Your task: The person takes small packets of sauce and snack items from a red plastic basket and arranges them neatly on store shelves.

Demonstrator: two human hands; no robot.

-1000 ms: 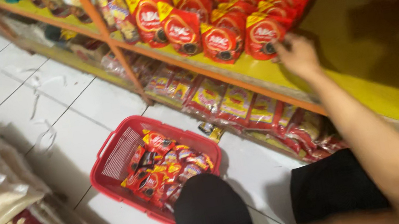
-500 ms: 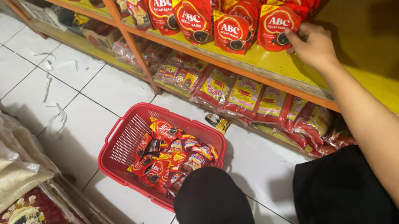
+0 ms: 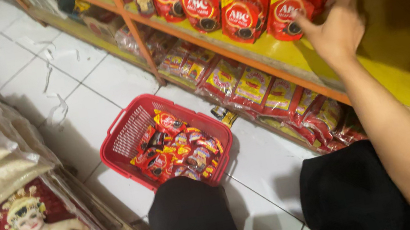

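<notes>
Bare yellow shelf (image 3: 406,79) lay open just right of the right hand (image 3: 337,30); red pouches (image 3: 253,5) crowded its left. Below, a filled red basket (image 3: 123,129) blocked the floor; white tiles (image 3: 84,97) lay free farther left.

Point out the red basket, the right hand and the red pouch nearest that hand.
red basket (image 3: 119,147): head view, its bare mesh wall.
right hand (image 3: 336,30): head view, back of hand.
red pouch (image 3: 285,14): head view, its front face.
</notes>
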